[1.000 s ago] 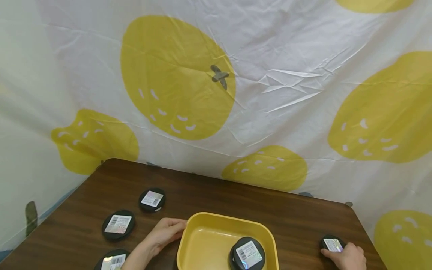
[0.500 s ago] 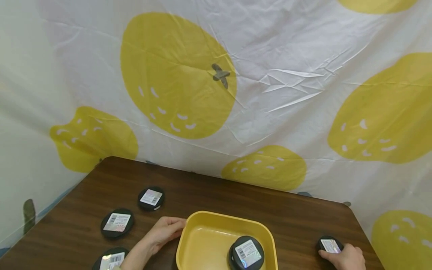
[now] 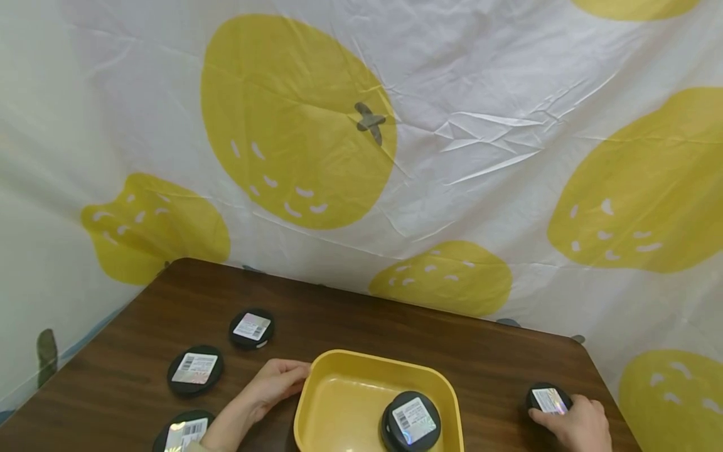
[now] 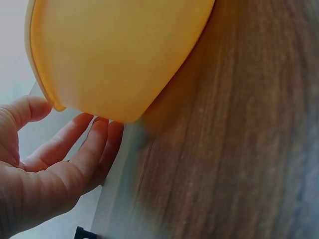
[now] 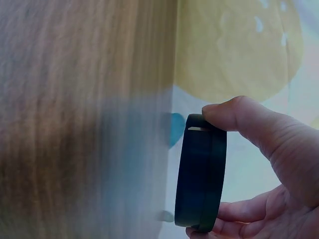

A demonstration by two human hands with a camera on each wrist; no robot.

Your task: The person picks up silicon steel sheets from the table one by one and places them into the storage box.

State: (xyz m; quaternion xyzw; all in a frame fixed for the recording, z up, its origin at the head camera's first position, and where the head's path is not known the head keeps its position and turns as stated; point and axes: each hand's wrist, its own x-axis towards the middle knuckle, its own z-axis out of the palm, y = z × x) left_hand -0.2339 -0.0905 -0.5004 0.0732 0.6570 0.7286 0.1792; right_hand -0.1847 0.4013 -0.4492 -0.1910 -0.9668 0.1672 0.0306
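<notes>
A yellow rectangular container (image 3: pixel 333 402) stands at the front of the brown table. My left hand (image 3: pixel 271 389) holds its left side; in the left wrist view, the thumb of that hand (image 4: pixel 55 164) is at the rim and the fingertips touch the outer wall (image 4: pixel 119 59). Inside lie stacked round black discs, the top one (image 3: pixel 430 411) with a white label. At the right, my right hand (image 3: pixel 582 424) grips another labelled black disc (image 3: pixel 533 402). In the right wrist view the thumb of my hand (image 5: pixel 269 164) presses one edge of the disc (image 5: pixel 199 174), fingers on the opposite edge.
Three labelled black discs lie left of the container: one at the back (image 3: pixel 237 339), one in the middle (image 3: pixel 183 386), and one at the front (image 3: pixel 160 439), partly behind my left forearm. A white cloth with yellow fruit shapes (image 3: pixel 480 182) hangs behind the table (image 3: pixel 316 314).
My right hand and the disc in it have shifted slightly left and away from me. My left hand keeps its place at the container. The head view has tilted a little.
</notes>
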